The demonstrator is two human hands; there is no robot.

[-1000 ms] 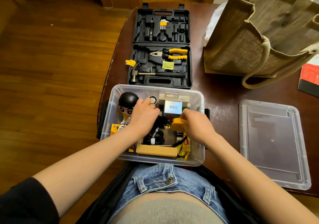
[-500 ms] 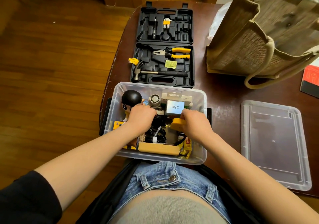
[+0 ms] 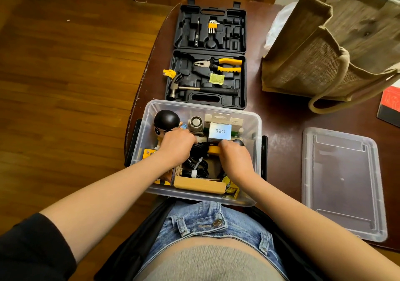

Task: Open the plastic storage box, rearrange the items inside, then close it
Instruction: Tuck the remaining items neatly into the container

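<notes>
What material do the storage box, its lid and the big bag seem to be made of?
Storage box: clear, glossy plastic, since the items inside show through its walls.
Lid: the same see-through plastic, slightly frosted; the dark table shows through it.
Bag: probably jute or burlap, matte, with a coarse brown weave visible.

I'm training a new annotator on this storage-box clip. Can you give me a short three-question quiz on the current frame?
1. True or false: the lid sits on the storage box.
2. What does the right hand grip? A) hammer B) yellow item C) pliers
3. Which tool lies nearest the box in the open tool case?

Key: 1. False, it lies on the table beside the box. 2. B, the yellow item. 3. The hammer.
</notes>
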